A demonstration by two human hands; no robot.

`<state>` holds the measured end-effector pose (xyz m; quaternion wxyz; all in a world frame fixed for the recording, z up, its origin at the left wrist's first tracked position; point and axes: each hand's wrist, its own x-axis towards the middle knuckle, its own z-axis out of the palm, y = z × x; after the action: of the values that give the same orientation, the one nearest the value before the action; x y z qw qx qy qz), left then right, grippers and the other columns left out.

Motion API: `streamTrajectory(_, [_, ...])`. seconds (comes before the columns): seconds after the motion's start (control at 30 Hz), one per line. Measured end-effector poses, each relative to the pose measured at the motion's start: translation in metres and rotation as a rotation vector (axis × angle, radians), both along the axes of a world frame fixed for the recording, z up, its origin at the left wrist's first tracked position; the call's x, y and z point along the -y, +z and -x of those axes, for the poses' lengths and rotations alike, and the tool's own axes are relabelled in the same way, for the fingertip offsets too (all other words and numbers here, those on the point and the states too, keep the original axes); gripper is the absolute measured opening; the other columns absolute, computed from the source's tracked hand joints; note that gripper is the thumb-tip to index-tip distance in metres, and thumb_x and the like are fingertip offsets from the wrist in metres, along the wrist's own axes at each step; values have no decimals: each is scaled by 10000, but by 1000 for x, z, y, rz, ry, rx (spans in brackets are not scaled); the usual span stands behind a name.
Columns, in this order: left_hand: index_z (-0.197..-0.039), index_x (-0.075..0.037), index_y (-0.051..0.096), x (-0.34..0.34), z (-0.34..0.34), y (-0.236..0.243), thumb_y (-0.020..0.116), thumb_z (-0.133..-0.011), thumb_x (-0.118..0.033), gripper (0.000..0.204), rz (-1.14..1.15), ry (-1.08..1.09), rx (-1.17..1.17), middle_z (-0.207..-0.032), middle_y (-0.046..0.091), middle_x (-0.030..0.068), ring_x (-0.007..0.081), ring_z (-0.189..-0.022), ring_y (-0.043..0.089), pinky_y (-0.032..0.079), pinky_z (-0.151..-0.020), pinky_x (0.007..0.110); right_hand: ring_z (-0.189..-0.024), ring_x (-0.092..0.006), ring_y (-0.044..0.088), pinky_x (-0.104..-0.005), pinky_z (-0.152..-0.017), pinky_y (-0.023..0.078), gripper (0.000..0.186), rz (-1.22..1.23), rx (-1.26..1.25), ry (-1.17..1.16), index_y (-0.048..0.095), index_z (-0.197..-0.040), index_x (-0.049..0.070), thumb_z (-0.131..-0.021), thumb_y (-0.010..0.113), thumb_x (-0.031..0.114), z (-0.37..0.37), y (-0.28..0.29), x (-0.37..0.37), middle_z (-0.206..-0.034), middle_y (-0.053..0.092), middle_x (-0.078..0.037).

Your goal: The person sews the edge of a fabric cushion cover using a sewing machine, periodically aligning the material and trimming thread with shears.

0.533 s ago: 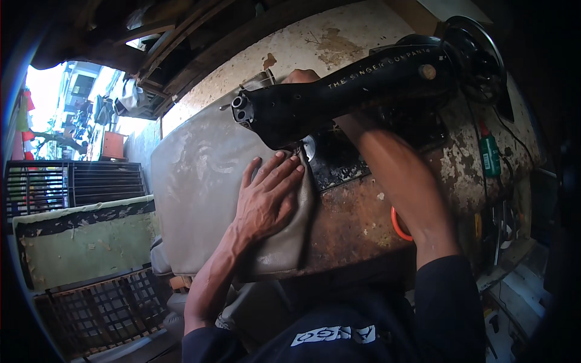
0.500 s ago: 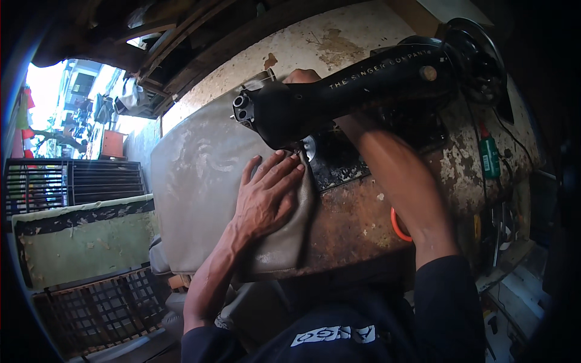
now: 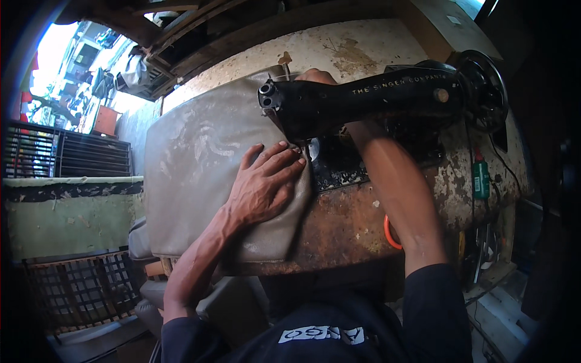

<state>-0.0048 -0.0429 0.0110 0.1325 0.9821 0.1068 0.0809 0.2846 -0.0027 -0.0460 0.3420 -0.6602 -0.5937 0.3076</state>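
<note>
A black sewing machine (image 3: 387, 94) reaches across the table, its needle end over the right edge of a large grey-brown sheet of leather-like material (image 3: 187, 157). My left hand (image 3: 263, 184) lies flat on this material with fingers stretched, the fingertips close by the needle area. My right forearm passes beneath the machine's arm. Beyond it, the back of my right hand (image 3: 316, 76) shows at the sheet's far right edge. The machine hides the fingers of that hand, so any grip there is out of sight.
The worn table (image 3: 345, 233) has a rusty brown front. An orange ring-shaped handle (image 3: 391, 233) shows beside my right forearm. Farther right stands a green bottle with a red tip (image 3: 480, 175). A pale green panel (image 3: 72, 218) and a dark slatted rack (image 3: 94, 154) are at left.
The whole view has shifted and tilted slightly, with the machine's needle end now farther right in it. Both hands keep nearly the same places by the machine.
</note>
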Motion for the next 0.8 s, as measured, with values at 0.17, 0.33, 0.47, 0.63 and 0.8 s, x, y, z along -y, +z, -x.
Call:
streamTrajectory(0.17, [-1419,-126,641,19,1,-4,593,-891,-156,531,8,105,16,-1450,604,93,296,-1489,442,252,-1245,554,-929,-244,733,-402,-901,558,290,-210,-567,71,729,-1100,41,-943,661,275,-21,-33,28,-994,755,-142])
streamTrajectory(0.33, [-1477,-108,572,42,18,-8,535,-964,-233,530,-23,171,-16,-1606,489,73,292,-1550,355,200,-1285,550,-1029,-256,722,-435,-1003,555,349,-10,-1231,235,676,-1225,40,-1030,574,311,-36,-48,39,-1118,738,-156])
streamTrajectory(0.47, [-1429,-108,596,31,18,2,545,-936,-256,517,-12,124,-31,-1611,485,63,291,-1546,356,239,-1255,563,-1109,-266,712,-461,-1084,552,397,9,-1261,247,633,-1326,39,-1100,505,340,-21,-57,31,-1218,724,-167])
streamTrajectory(0.63, [-1391,-124,613,29,21,-5,574,-905,-265,507,16,95,17,-1574,519,57,297,-1507,404,273,-1219,576,-1073,-162,678,-355,-1001,561,309,-176,-421,94,690,-1230,44,-1034,690,282,-2,-52,33,-1138,741,-75])
streamTrajectory(0.8, [-1406,-131,605,27,21,-8,573,-913,-261,511,14,67,28,-1566,525,55,296,-1499,413,271,-1219,577,-1093,-141,659,-324,-977,553,302,-97,-203,42,691,-1247,79,-1023,719,279,-8,-63,35,-1172,724,-55])
